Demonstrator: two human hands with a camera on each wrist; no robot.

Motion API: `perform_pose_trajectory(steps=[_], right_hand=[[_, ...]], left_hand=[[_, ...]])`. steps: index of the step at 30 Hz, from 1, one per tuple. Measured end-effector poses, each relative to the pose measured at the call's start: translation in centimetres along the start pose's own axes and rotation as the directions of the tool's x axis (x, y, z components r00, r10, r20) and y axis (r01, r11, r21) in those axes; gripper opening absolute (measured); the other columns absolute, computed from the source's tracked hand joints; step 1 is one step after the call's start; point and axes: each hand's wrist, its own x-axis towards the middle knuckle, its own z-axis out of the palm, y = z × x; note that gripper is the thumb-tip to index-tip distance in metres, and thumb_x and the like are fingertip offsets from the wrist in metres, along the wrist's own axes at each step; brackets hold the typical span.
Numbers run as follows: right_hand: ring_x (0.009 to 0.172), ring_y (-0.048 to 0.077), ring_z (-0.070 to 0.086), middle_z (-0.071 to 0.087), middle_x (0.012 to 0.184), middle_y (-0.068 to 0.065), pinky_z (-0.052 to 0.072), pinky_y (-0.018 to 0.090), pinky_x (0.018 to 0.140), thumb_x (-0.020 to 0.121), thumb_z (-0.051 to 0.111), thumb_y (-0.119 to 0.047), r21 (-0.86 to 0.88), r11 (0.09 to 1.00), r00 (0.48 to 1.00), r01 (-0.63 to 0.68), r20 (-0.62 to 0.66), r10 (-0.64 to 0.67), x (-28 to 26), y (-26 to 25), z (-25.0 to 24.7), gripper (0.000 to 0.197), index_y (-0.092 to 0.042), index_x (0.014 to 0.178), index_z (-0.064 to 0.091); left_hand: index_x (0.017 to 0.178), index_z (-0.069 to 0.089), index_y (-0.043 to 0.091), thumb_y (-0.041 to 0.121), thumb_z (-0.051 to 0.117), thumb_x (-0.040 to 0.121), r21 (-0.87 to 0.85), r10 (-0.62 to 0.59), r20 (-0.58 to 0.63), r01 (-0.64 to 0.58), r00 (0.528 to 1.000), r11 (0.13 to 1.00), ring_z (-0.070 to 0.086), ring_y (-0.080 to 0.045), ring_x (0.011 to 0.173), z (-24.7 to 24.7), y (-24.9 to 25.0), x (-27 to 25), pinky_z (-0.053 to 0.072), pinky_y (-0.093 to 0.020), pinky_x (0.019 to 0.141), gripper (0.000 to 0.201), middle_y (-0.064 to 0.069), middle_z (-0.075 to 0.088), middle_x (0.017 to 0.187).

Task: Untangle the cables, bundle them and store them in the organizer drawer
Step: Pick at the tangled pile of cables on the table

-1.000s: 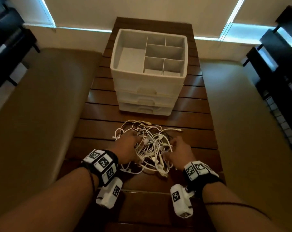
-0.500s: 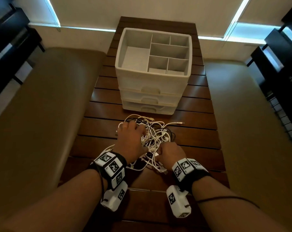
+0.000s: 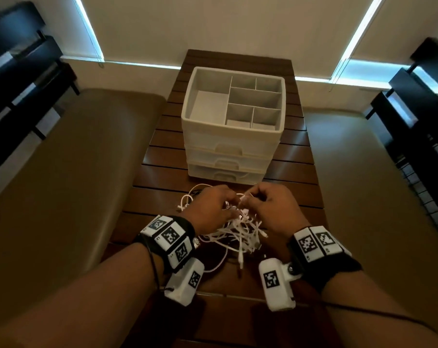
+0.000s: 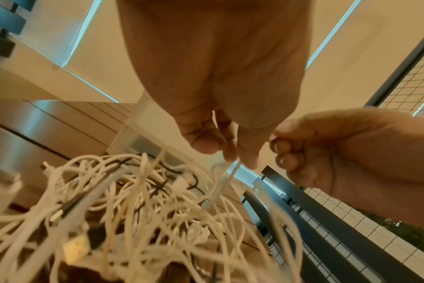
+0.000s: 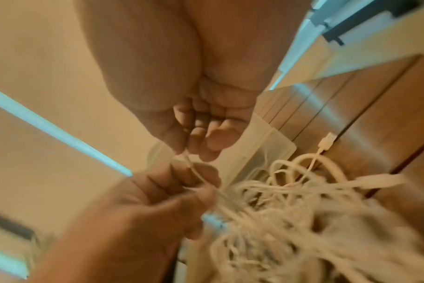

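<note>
Your left hand [image 3: 210, 209] has its fingers curled down onto a white strand, pinching it at the top of the tangle [image 3: 238, 232]; your right hand [image 3: 270, 209] pinches a strand too, thumb against curled fingers, just beside the left. Both hands hover above the pile, which lies on the table [image 3: 160, 172] in front of the organizer [image 3: 233, 136]. Its three drawers look closed, and the open tray on top holds nothing.

From the left wrist view, the strand you hold drops straight into the heap and crosses many loops, with at least one dark cable [image 4: 162, 183] woven through. So I'd judge the untangling has barely begun.

To do this step well, find a free end first: a plug [image 5: 327, 143] lies loose on the far side of the pile. Follow one cable from its plug and feed it back through each loop instead of pulling the middle, since tugging would likely tighten the knots. Keep one hand pinning the heap to the table while the other draws the strand out slowly. Watch for plugs snagging on crossings.
</note>
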Motion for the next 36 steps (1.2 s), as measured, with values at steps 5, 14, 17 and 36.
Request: perform_pose_trajectory(steps=[5,14,17,36], right_hand=[[0.058,0.011,0.066,0.071,0.071,0.006,0.054,0.022,0.055,0.086,0.069,-0.012,0.341,0.94,0.999,-0.03,0.0,0.032,-0.3,-1.3,0.1,0.004,-0.013,0.082,0.069],[0.054,0.013,0.058,0.064,0.077,0.006,0.046,0.027,0.05,0.093,0.058,-0.016,0.361,0.915,0.959,-0.182,0.269,0.084,-1.0,0.2,4.5,0.004,-0.019,0.091,0.058],[0.052,0.008,0.051,0.056,0.063,-0.004,0.043,0.026,0.056,0.094,0.057,-0.024,0.072,0.996,0.959,-0.049,0.283,0.027,-0.5,1.0,4.5,0.021,-0.027,0.073,0.054],[0.075,0.008,0.062,0.066,0.083,-0.007,0.05,0.027,0.07,0.087,0.066,-0.023,-0.022,0.993,0.978,0.119,0.176,-0.113,2.3,-0.1,3.6,0.006,-0.027,0.09,0.062]], left_hand=[[0.092,0.071,0.019,0.02,0.066,0.09,-0.205,-0.017,-0.01,0.015,1.0,0.979,0.062,0.0,0.075,-1.1,0.6,-0.2,0.048,-0.014,0.066,0.005,0.006,0.069,0.086],[0.087,0.056,0.007,0.015,0.043,0.102,-0.89,-0.273,-0.038,0.092,0.961,0.447,0.058,-0.021,0.061,-2.4,1.7,-0.5,0.053,-0.03,0.061,0.021,-0.006,0.055,0.064],[0.083,0.055,0.01,0.016,0.042,0.103,-0.925,-0.323,-0.102,0.03,0.941,0.379,0.04,-0.015,0.051,-3.9,0.6,-0.3,0.042,-0.03,0.053,0.024,0.0,0.04,0.055],[0.073,0.066,0.004,0.035,0.063,0.089,-0.502,-0.244,-0.244,0.092,0.939,0.86,0.051,-0.019,0.06,-3.5,-1.5,-1.6,0.043,-0.035,0.06,0.035,-0.014,0.06,0.066]])
